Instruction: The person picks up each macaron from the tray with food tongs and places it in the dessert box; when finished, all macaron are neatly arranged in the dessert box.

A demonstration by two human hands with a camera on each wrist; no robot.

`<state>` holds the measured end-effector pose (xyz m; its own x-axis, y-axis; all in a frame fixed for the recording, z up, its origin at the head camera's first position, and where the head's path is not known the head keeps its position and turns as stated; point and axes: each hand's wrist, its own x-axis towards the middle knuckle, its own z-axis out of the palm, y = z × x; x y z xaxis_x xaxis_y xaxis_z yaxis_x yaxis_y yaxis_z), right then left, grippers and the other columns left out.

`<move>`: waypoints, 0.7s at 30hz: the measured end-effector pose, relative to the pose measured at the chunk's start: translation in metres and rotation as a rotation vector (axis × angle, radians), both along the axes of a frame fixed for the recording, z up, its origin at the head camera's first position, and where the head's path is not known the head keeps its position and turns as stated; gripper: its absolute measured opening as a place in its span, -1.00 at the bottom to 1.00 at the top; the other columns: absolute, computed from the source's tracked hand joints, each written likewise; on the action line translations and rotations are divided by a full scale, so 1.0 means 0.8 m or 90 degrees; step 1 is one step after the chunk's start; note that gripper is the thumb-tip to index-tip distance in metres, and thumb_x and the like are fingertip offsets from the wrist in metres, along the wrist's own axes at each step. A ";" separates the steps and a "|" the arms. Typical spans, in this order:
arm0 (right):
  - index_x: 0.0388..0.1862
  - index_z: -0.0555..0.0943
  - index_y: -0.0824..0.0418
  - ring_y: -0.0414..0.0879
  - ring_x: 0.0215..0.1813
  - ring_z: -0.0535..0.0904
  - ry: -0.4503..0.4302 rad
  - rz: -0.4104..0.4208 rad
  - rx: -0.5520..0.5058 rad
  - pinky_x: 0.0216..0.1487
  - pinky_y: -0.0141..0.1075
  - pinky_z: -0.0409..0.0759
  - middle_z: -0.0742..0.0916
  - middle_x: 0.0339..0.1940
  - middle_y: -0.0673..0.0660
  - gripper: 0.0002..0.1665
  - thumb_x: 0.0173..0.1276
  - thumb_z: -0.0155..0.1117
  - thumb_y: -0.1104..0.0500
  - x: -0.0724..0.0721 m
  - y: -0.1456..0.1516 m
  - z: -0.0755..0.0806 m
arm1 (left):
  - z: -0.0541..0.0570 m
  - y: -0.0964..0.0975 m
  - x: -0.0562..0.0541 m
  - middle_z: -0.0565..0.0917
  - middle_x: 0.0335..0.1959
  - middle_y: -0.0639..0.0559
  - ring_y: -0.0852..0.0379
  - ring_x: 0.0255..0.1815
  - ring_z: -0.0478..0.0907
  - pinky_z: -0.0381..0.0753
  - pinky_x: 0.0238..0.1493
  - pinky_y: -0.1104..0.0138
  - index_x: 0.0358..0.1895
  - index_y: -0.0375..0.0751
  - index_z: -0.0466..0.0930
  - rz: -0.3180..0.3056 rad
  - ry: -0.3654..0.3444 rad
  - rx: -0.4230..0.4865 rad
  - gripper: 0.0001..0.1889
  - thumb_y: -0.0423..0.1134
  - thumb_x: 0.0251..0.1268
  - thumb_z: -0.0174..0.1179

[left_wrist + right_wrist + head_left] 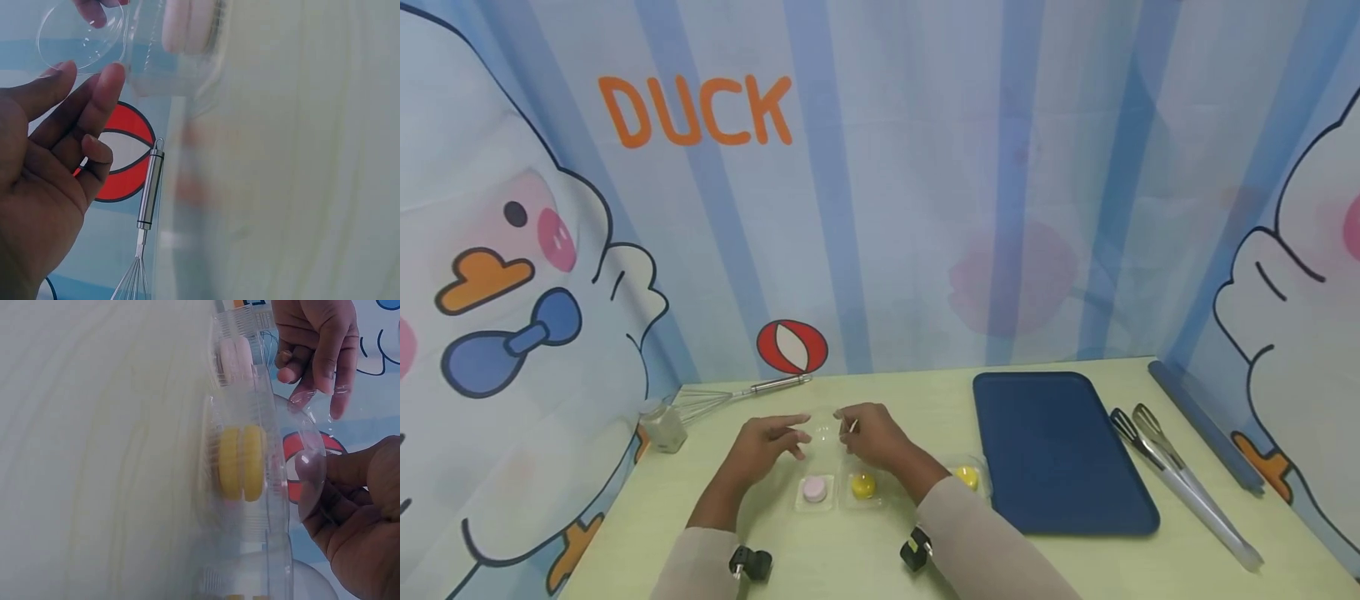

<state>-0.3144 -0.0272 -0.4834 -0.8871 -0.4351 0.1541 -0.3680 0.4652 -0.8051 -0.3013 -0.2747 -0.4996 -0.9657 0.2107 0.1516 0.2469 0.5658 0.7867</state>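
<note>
My right hand [872, 435] pinches a clear round plastic lid [825, 429] at its right edge, raised above the table. My left hand [765, 448] is at the lid's left side, fingers fairly straight, thumb and fingertips close to the rim; whether they touch it is unclear. Just in front of the hands, a pink macaron [815, 489] sits in a square clear plastic container [801, 503]. Beside it, a yellow macaron [862, 486] lies in another clear container [880, 502]. Another yellow macaron [966, 477] in clear packaging is partly hidden behind the right forearm.
A dark blue tray [1063, 454] lies to the right, with metal tongs [1187, 483] and a dark roll [1206, 427] beyond it. At the back left are a whisk [745, 393] and a small glass jar [662, 427]. A printed curtain [910, 183] borders the table.
</note>
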 end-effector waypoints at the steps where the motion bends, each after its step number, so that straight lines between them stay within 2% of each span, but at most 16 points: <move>1: 0.39 0.67 0.38 -0.20 -0.37 0.69 -0.004 0.003 0.003 -0.37 -0.42 0.58 0.80 -0.25 0.10 -0.54 0.55 0.33 0.40 0.000 0.000 0.000 | 0.001 -0.001 0.001 0.91 -0.06 -0.14 0.13 -0.31 0.86 0.62 0.27 -0.01 0.42 -0.29 0.66 -0.007 0.001 0.001 -0.60 -0.36 0.63 0.19; 3: 0.43 0.66 0.35 -0.21 -0.36 0.68 -0.009 0.009 0.008 -0.39 -0.43 0.57 0.82 -0.19 0.16 -0.53 0.59 0.31 0.36 0.000 0.001 0.000 | 0.003 -0.004 0.004 0.90 -0.03 -0.17 0.13 -0.30 0.87 0.64 0.23 0.05 0.43 -0.32 0.64 -0.023 0.005 0.005 -0.60 -0.35 0.66 0.17; 5: 0.45 0.65 0.33 -0.21 -0.34 0.70 -0.006 0.015 0.015 -0.38 -0.42 0.57 0.84 -0.12 0.20 -0.53 0.62 0.31 0.30 0.000 0.002 0.000 | 0.005 -0.005 0.006 0.90 -0.02 -0.21 0.11 -0.26 0.88 0.68 0.08 0.17 0.43 -0.32 0.64 -0.033 0.008 0.009 -0.60 -0.31 0.68 0.17; 9: 0.41 0.69 0.27 -0.13 -0.21 0.81 0.005 0.032 0.018 -0.25 -0.34 0.70 0.85 -0.01 0.20 -0.55 0.68 0.30 0.10 0.002 0.004 0.003 | 0.011 -0.009 0.010 0.87 0.06 -0.31 -0.02 -0.07 0.90 0.76 -0.11 0.35 0.40 -0.33 0.66 -0.057 0.038 0.017 -0.60 -0.24 0.68 0.21; 13: 0.44 0.68 0.20 -0.03 0.00 0.85 -0.005 0.044 0.016 0.06 -0.14 0.81 0.83 0.19 0.18 -0.42 0.71 0.23 -0.15 0.007 0.004 0.005 | 0.012 -0.014 0.013 0.85 0.11 -0.29 -0.10 0.07 0.88 0.79 0.06 0.39 0.41 -0.33 0.66 -0.078 0.066 0.010 -0.59 -0.21 0.67 0.23; 15: 0.50 0.64 0.19 0.02 0.11 0.83 -0.012 0.043 0.019 0.19 -0.04 0.80 0.80 0.31 0.18 -0.34 0.71 0.19 -0.22 0.009 0.004 0.005 | 0.013 -0.016 0.016 0.85 0.13 -0.27 -0.08 0.12 0.87 0.76 0.15 0.42 0.44 -0.34 0.64 -0.086 0.060 0.012 -0.56 -0.21 0.66 0.25; 17: 0.55 0.59 0.19 0.07 0.21 0.80 -0.019 0.044 0.021 0.28 0.03 0.77 0.76 0.38 0.20 -0.30 0.71 0.17 -0.24 0.010 0.005 0.004 | 0.012 -0.019 0.018 0.85 0.16 -0.24 0.01 0.17 0.85 0.71 0.21 0.45 0.47 -0.34 0.60 -0.095 0.047 0.019 -0.53 -0.21 0.65 0.26; 21: 0.58 0.57 0.15 0.12 0.32 0.75 -0.030 0.052 0.028 0.35 0.06 0.74 0.76 0.37 0.19 -0.27 0.70 0.14 -0.28 0.011 0.006 0.003 | 0.009 -0.022 0.021 0.85 0.18 -0.16 0.24 0.24 0.79 0.64 0.27 0.51 0.49 -0.31 0.58 -0.095 0.032 0.023 -0.50 -0.15 0.66 0.27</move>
<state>-0.3053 -0.0221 -0.4812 -0.8541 -0.5118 0.0923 -0.3683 0.4701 -0.8021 -0.2847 -0.2925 -0.4920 -0.9151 0.3452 0.2086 0.3654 0.4908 0.7910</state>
